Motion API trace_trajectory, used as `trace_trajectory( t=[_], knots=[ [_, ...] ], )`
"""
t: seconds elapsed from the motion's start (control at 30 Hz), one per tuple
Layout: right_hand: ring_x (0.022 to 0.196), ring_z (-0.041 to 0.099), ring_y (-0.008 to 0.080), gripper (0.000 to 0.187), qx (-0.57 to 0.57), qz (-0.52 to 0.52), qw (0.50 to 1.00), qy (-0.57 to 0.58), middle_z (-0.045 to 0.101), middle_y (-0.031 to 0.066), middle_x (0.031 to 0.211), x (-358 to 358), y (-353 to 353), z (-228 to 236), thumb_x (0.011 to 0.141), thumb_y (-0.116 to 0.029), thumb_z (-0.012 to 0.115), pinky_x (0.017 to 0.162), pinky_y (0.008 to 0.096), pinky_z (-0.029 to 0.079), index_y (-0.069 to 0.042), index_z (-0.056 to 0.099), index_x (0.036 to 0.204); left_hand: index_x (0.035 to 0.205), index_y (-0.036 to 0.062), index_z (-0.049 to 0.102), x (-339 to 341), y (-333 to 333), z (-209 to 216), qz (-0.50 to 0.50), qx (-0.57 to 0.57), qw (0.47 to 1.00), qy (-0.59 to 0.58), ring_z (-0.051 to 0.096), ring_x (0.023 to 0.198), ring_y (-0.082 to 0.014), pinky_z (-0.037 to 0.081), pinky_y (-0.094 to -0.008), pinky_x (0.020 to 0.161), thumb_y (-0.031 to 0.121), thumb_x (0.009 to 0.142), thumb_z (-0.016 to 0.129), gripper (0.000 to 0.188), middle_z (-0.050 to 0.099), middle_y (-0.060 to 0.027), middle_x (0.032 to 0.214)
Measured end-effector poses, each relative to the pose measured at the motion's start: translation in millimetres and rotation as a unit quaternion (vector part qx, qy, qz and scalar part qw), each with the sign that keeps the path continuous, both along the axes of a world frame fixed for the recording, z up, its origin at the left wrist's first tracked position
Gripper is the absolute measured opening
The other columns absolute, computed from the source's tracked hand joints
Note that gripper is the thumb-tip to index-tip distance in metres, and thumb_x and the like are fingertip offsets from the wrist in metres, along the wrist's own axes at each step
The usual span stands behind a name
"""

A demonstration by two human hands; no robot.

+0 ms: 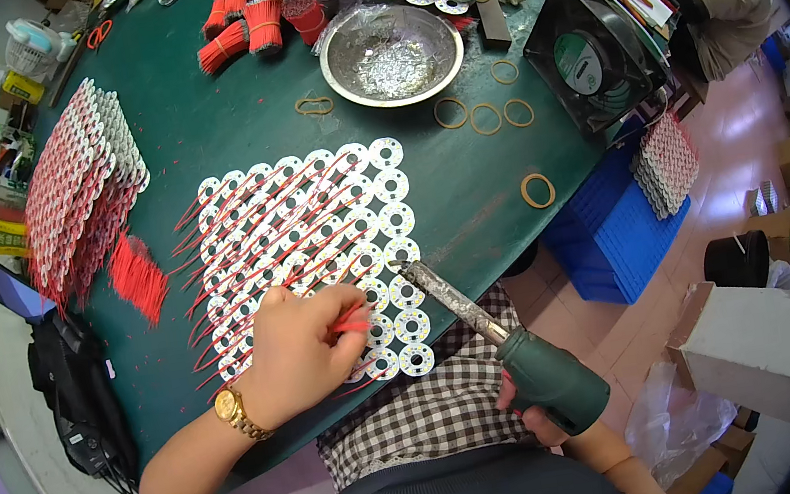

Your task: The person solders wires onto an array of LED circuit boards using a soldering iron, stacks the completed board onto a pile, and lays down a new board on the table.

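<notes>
A green tabletop (455, 173) spreads beyond both hands, which are well apart from each other. To the right of the right hand (535, 419), and beyond it, a blue crate (607, 247) stands on the floor. The panel of round white boards (333, 236) lies flat under the left hand (303, 346) and ahead of it, with thin red wires slanting across most of its rows. Left of the left hand and farther off leans a stack of similar boards (83, 185). A black fan (581, 59) sits far ahead of the right hand. The right hand is wrapped round the green handle of a soldering iron (543, 368); its tip points at the panel's right-hand column, though whether it touches I cannot tell. Well ahead of both hands is a metal bowl (404, 98), with bundles of red wire (266, 23) just left of it. A loose heap of wires (137, 278) lies left of the left hand, whose fingers pinch a small bunch of red wires (353, 322). Rubber bands (525, 194) rest ahead of the right hand.
</notes>
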State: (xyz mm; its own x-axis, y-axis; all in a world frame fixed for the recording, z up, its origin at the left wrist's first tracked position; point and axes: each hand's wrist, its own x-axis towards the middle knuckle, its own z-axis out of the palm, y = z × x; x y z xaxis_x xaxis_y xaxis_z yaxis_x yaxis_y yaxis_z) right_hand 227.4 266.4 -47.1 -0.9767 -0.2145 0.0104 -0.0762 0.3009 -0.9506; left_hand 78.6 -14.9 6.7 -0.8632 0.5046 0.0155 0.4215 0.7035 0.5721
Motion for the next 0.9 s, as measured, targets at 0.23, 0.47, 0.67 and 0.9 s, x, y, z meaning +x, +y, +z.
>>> trace_trajectory(
  t=[0.23, 0.47, 0.67, 0.9],
  knots=[
    [0.062, 0.055, 0.0167, 0.033, -0.036, 0.025, 0.999, -0.002, 0.061, 0.0057, 0.074, -14.3, -8.3, 13.2, 0.087, -0.037, 0.059, 0.058, 0.0307, 0.046, -0.004, 0.063, 0.093, 0.110, 0.0057, 0.067, 11.7, -9.7, -22.9, -0.084, -0.002, 0.976, 0.199, 0.052, 0.053, -0.0131, 0.040, -0.0307, 0.068, 0.014, 0.071, 0.075, 0.041, 0.058, 0.0065, 0.063],
    [0.064, 0.058, 0.0185, 0.030, -0.018, 0.032, 0.999, -0.015, 0.062, 0.0045, 0.073, -13.4, -6.5, 18.1, 0.086, -0.034, 0.060, 0.059, 0.0303, 0.046, -0.005, 0.064, 0.083, 0.117, 0.0034, 0.066, 15.7, -7.2, -20.0, -0.093, -0.073, 0.955, 0.271, 0.046, 0.052, -0.0147, 0.040, -0.0323, 0.061, 0.020, 0.068, 0.076, 0.053, 0.043, 0.0031, 0.059],
    [0.065, 0.066, 0.0239, 0.040, 0.070, 0.075, 0.990, 0.095, 0.066, 0.0087, 0.087, -13.4, -8.6, 10.4, 0.064, -0.018, 0.077, 0.056, 0.0315, 0.053, -0.005, 0.068, 0.101, 0.116, 0.0053, 0.068, 17.5, -4.9, -16.3, -0.083, -0.090, 0.956, 0.268, 0.044, 0.050, -0.0148, 0.038, -0.0314, 0.059, 0.014, 0.067, 0.075, 0.050, 0.043, 0.0033, 0.057],
    [0.066, 0.066, 0.0237, 0.033, 0.072, 0.065, 0.991, 0.097, 0.066, 0.0088, 0.086, -14.9, -9.4, 13.9, 0.067, -0.017, 0.075, 0.057, 0.0309, 0.053, -0.006, 0.069, 0.097, 0.117, 0.0053, 0.067, 19.8, -4.1, -16.8, -0.072, -0.101, 0.956, 0.266, 0.044, 0.050, -0.0147, 0.037, -0.0319, 0.057, 0.014, 0.067, 0.075, 0.052, 0.042, 0.0035, 0.057]
  ],
)
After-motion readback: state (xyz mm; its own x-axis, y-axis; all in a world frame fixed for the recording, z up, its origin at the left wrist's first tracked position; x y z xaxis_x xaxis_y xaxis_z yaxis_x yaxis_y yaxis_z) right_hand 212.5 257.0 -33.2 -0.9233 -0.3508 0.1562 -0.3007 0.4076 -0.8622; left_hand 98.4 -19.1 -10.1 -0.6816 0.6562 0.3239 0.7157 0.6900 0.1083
